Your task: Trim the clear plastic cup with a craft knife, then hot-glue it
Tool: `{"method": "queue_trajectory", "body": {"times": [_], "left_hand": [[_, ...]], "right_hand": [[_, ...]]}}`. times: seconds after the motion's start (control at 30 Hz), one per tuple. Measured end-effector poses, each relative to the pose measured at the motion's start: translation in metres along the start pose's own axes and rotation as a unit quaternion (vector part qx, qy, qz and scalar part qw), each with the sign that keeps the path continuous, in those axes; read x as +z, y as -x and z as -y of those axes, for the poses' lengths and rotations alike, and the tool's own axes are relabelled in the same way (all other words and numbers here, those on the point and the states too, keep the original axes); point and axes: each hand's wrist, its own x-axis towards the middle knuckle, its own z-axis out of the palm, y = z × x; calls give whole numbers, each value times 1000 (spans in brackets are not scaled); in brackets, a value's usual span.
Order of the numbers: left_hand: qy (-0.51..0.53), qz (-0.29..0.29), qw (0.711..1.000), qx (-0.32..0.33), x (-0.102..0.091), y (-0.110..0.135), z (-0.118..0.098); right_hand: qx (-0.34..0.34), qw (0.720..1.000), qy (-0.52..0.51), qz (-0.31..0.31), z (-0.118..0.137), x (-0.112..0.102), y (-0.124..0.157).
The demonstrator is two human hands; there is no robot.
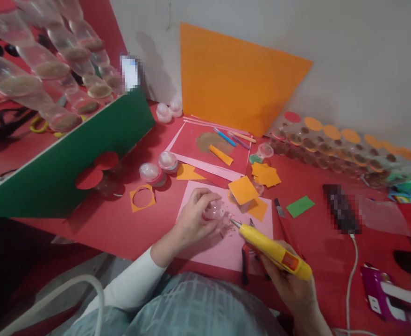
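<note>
My left hand [196, 214] curls its fingers round a small clear plastic cup [213, 211], low over a sheet of pink paper [191, 254]. In my right hand [289, 284] is a yellow tool [273, 247] with a thin pointed metal tip. The tip points at the cup's side, very near it; whether they touch I cannot tell. Small crumbs lie on the pink paper by the cup. Red-and-black handled pliers [244, 261] rest partly hidden beneath the yellow tool. Orange paper squares [243, 190] lie just beyond the cup.
A green board [51, 163] stands at the left, with chains of clear plastic cups [51, 70] behind. More cup chains [331, 144] line the wall at right. A large orange sheet [233, 79] leans there. A knife [286, 224] and green paper [300, 206] lie at right.
</note>
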Motion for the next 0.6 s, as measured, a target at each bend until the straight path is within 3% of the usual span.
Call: {"method": "queue_trajectory", "body": {"times": [0.17,0.6], "left_hand": [[47,3,998,29,12,-4,-4],[114,31,993,12,21,0,-1]], "right_hand": [[10,1000,1,2,-4,-1,4],[27,1000,11,9,-6,4,0]]}}
